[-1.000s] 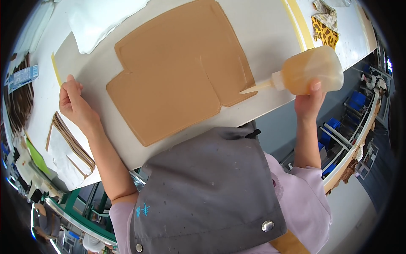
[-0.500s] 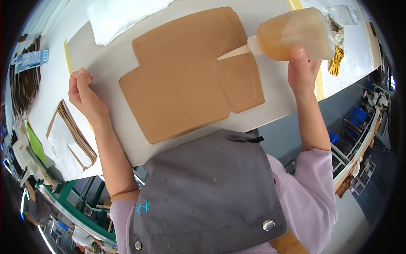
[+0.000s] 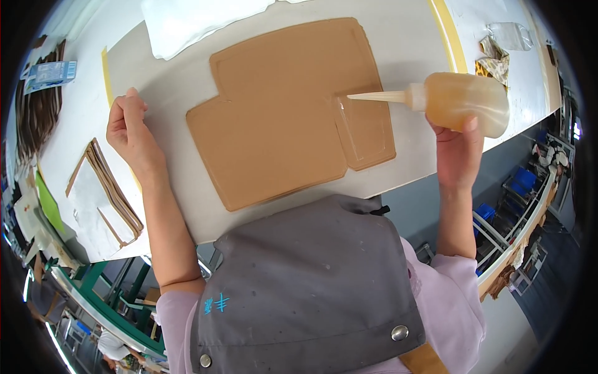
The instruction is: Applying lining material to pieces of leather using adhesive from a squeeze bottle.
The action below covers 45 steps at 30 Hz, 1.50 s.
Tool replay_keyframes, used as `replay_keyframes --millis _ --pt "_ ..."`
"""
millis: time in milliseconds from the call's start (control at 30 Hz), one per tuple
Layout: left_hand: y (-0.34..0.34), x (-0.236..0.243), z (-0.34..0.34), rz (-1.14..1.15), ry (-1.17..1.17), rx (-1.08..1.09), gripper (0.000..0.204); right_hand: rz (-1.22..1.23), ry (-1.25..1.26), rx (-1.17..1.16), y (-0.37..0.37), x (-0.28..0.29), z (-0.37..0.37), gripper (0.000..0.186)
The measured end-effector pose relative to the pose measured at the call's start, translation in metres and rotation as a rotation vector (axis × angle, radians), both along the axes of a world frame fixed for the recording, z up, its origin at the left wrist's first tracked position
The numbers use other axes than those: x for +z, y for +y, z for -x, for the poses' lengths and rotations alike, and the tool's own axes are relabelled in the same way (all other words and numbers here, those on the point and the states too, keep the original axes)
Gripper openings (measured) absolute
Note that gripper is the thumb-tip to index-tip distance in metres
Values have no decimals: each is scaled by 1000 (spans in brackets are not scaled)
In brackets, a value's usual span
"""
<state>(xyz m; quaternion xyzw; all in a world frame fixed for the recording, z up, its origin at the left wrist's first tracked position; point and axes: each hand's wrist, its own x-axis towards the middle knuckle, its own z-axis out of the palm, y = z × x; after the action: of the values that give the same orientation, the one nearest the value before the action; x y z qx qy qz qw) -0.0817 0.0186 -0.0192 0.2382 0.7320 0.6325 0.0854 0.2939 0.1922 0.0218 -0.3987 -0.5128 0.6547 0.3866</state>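
Note:
A brown flat panel [image 3: 280, 118], leather-like, lies on the table in front of me, with a narrower flap [image 3: 369, 140] at its right. My right hand [image 3: 458, 146] grips a translucent glue bottle [image 3: 464, 103] with amber liquid in it. The bottle is tipped on its side, its long pale nozzle [image 3: 377, 96] pointing left, its tip over the flap's upper edge. A shiny wet line runs along the flap's left edge. My left hand [image 3: 131, 131] is apart from the panel on the left, fingers curled, with nothing visible in them.
White sheets [image 3: 199, 22] lie beyond the panel. Brown strips and a white piece [image 3: 109, 206] sit at the left, with stacked brown pieces [image 3: 40, 124] and a blue-white carton [image 3: 50, 75] farther off. A crumpled patterned cloth [image 3: 494, 61] and clear plastic [image 3: 511, 36] are at far right.
My right hand has brought the bottle down and to the right, and its nozzle now lies more level. The wet line on the flap shows more clearly. My left hand has barely shifted.

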Motion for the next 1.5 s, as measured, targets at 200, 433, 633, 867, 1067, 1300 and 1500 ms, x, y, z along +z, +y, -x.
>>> replay_keyframes --millis 200,433,633,867,1067,1300,1500 --pt "-2 0 1 -18 -17 -11 36 -112 -127 -72 -18 -20 15 63" --pt "-5 0 2 15 -13 -37 38 -128 -95 -57 -15 -11 37 59" --pt "-7 1 4 -53 5 -34 31 -87 -254 47 -20 -3 4 67" --pt "-16 4 5 -162 11 -3 23 -145 -206 -87 -81 -27 -30 84" --pt "-25 20 -9 -238 0 -46 31 -248 -141 -3 -119 -35 0 82" --pt "-65 37 -30 -154 56 96 24 -576 -239 518 -118 -27 66 63" --pt "-149 31 -29 -5 41 231 28 385 728 358 -35 17 90 64"
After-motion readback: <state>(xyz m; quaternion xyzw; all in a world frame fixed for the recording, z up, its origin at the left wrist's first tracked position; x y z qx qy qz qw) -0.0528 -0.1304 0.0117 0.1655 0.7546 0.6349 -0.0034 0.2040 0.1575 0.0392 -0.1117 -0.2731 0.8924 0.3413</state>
